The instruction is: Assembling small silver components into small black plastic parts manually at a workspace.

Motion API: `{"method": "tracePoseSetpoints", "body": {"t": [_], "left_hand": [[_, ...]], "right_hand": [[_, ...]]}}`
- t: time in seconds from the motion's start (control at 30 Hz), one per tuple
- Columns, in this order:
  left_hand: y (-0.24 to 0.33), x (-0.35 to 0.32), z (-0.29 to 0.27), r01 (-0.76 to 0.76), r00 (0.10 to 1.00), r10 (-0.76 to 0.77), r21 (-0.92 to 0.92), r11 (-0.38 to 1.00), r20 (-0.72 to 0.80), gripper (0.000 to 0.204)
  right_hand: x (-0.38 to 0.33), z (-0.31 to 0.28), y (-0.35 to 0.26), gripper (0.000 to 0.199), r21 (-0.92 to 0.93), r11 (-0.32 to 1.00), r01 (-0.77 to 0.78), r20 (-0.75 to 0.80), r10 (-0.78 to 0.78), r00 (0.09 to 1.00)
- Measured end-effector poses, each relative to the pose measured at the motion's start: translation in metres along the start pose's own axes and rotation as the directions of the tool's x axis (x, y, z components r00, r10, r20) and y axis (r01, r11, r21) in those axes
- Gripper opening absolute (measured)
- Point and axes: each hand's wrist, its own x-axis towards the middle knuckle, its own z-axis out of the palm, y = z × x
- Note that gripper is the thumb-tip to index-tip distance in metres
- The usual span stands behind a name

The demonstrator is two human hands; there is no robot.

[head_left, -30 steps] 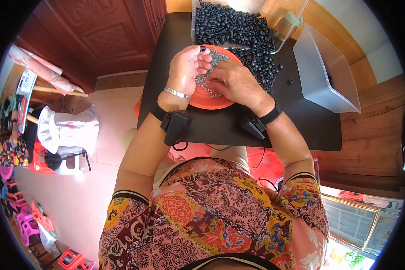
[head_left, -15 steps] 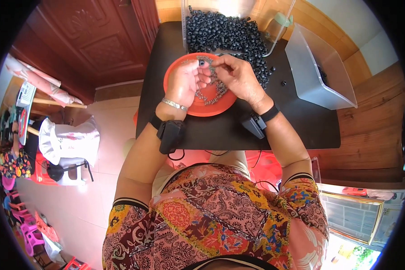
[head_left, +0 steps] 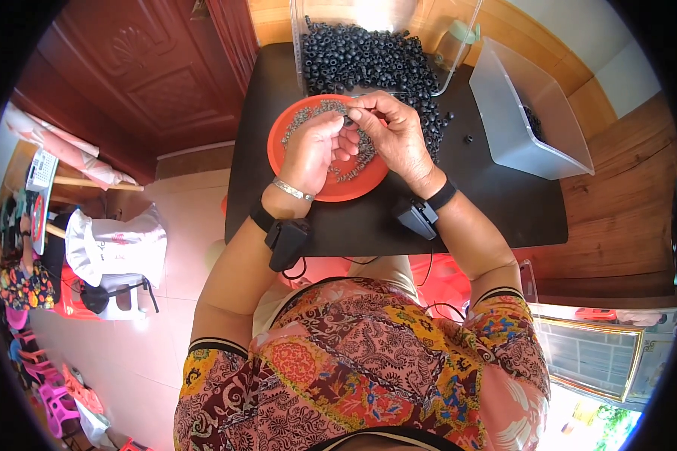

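Over an orange round tray (head_left: pixel 276 147) holding many small metal pieces (head_left: pixel 308 114), my two hands meet at the fingertips. My left hand (head_left: pixel 314 147) pinches a small black ring-shaped part (head_left: pixel 347 119) between thumb and forefinger, its other fingers curled. The fingers of my right hand (head_left: pixel 396 134) are pinched together right against that part; whatever they hold is too small to make out. Beyond the tray, a heap of similar black parts (head_left: pixel 368 60) fills a clear bin and spills out onto the dark table (head_left: pixel 489 218).
To the right stands a translucent plastic bin (head_left: pixel 530 113) with some black parts inside. A lidded jar (head_left: pixel 454 43) is behind the heap. One loose black part (head_left: pixel 469 139) lies on the table. A person (head_left: pixel 24 263) sits far left, near a white bag (head_left: pixel 116 240).
My right hand's fingertips have come across to the black part in my left hand, closing the gap between them. The view has shifted slightly.
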Motion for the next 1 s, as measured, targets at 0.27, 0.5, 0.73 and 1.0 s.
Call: {"method": "tracePoseSetpoints", "body": {"t": [0.27,0.5,0.73,1.0], "left_hand": [[-0.002,-0.001,0.002,-0.054,0.998,0.056,0.059,0.997,-0.034,0.022],[-0.001,-0.003,0.002,-0.115,0.993,0.117,0.156,0.981,-0.003,0.023],[-0.002,0.004,-0.008,-0.092,0.996,0.092,0.020,0.996,-0.019,0.024],[0.006,0.008,-0.015,-0.017,0.990,0.010,-0.044,0.999,-0.138,0.025]], "right_hand": [[-0.002,-0.002,0.003,0.006,-0.087,0.991,0.102,0.020,-0.101,0.995],[0.000,-0.004,-0.001,0.004,-0.179,0.970,0.165,0.031,-0.162,0.986],[0.000,-0.006,-0.013,0.015,-0.422,0.847,0.323,0.094,-0.314,0.945],[0.026,-0.070,-0.003,0.010,-0.741,0.666,0.086,-0.101,-0.237,0.966]]}}
